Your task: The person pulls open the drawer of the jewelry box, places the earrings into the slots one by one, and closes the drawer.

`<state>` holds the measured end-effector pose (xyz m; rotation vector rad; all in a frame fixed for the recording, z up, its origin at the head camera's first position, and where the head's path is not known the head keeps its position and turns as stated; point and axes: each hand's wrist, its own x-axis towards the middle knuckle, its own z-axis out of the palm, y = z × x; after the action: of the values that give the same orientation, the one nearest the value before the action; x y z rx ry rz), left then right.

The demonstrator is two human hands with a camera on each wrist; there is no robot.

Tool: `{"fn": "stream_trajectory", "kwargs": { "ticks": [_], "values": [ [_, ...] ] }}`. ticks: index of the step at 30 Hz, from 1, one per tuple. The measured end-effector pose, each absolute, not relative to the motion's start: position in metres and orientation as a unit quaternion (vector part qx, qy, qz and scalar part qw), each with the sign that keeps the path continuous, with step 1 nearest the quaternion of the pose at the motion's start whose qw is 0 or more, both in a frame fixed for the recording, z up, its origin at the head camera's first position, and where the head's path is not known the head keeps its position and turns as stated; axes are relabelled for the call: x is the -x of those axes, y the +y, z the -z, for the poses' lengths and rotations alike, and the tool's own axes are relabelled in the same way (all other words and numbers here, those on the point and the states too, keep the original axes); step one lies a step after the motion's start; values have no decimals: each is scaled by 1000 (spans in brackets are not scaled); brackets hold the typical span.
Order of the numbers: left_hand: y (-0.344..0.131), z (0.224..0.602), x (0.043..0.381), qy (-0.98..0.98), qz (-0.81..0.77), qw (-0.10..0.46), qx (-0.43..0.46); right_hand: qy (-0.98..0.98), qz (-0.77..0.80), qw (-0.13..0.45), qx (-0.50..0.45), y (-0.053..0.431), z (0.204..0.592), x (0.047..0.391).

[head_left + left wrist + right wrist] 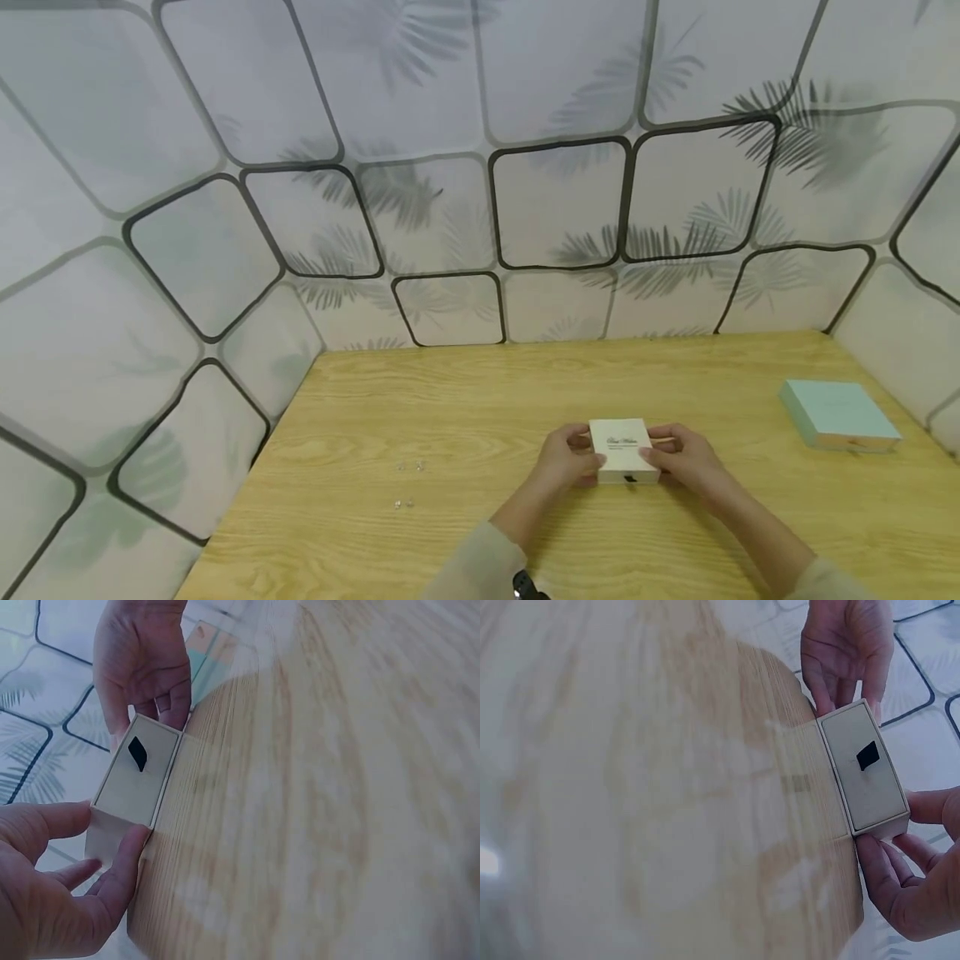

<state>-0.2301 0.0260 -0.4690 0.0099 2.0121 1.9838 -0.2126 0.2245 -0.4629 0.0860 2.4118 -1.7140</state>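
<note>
A small white cardboard drawer box (pixel 621 442) with dark lettering on its lid lies on the wooden table, its front facing me. From that front sticks a black ribbon pull tab (pixel 138 754); the inner drawer sits flush in its sleeve. My left hand (pixel 561 458) grips the box's left side, thumb on the top edge and fingers along the side. The right hand (pixel 688 458) holds the opposite side the same way. In the right wrist view the box (pixel 861 776) rests flat, with fingertips at both ends. Its contents are hidden.
Several tiny clear, shiny pieces (pixel 420 466) lie in two short rows on the table (pixel 330 550), left of the hands. A pale teal box (pixel 840 408) with an orange-toned front stands at the right. Patterned fabric walls (pixel 558 208) border the back and sides.
</note>
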Motion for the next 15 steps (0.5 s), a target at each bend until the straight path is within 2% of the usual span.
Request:
{"fn": "stream_trajectory", "kwargs": {
  "ticks": [15],
  "values": [
    [-2, 469, 227, 715, -679, 163, -29, 793, 602, 81, -49, 195, 465, 208]
  ]
}}
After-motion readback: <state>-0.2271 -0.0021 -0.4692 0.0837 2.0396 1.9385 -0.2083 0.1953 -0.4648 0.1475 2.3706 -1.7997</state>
